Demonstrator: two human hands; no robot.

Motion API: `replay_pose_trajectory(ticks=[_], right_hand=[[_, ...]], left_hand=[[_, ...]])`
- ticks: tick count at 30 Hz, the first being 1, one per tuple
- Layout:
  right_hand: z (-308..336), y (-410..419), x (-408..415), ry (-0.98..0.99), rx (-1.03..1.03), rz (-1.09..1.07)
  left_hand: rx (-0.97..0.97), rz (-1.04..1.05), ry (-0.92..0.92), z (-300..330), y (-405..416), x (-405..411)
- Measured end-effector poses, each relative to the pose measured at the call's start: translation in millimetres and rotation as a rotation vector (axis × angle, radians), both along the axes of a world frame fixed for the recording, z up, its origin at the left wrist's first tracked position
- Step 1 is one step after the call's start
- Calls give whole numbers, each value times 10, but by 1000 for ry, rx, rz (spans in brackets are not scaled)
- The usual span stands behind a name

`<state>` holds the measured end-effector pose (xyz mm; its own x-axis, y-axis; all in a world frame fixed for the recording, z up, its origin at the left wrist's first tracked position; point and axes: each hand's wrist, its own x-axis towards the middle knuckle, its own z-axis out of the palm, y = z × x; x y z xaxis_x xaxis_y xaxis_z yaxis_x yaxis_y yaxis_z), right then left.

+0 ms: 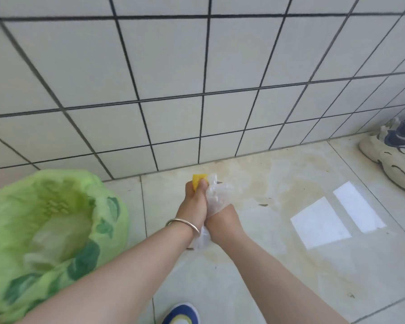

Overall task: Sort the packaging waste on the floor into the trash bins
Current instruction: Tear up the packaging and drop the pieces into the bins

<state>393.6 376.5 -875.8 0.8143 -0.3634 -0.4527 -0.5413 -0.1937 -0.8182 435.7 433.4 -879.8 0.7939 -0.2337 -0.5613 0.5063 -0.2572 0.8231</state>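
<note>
My left hand (195, 199), with a metal bangle on its wrist, grips a small yellow piece of packaging (198, 180) whose top sticks out above the thumb. Right beside it, my right hand (222, 222) is closed on a crumpled clear plastic wrapper (216, 195) that bunches between both hands and hangs below the wrists. Both hands are held together above the floor near the wall. A trash bin lined with a green printed bag (98, 206) stands at the lower left, its mouth open, with pale waste inside.
A tiled wall (197, 78) runs close behind the hands. A stained floor tile (278, 183) lies below. A white and navy sneaker (393, 155) sits at the far right by the wall. My blue shoe (182, 314) shows at the bottom edge.
</note>
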Motion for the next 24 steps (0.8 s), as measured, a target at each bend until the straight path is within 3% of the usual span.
replay_pose_trajectory(ticks=[4, 6, 8, 10, 13, 18, 23, 24], right_hand=[[253, 520, 74, 13, -87, 63], [400, 782, 166, 36, -303, 215], [581, 1108, 304, -124, -468, 355], [712, 1425, 447, -297, -365, 357], [715, 1835, 662, -334, -77, 303], [476, 2285, 866, -211, 31, 369], [25, 2596, 986, 30, 218, 200], [-52, 2617, 1020, 72, 238, 153]], left_hand=[[-85, -18, -92, 429, 589, -48], [-40, 6, -180, 607, 909, -16], [3, 62, -263, 728, 1245, 48], [23, 152, -311, 824, 1563, 159], [1, 265, -382, 836, 1996, 350], [136, 314, -483, 495, 2598, 602], [400, 215, -389, -17, 2762, 779], [371, 244, -361, -157, 2762, 836]])
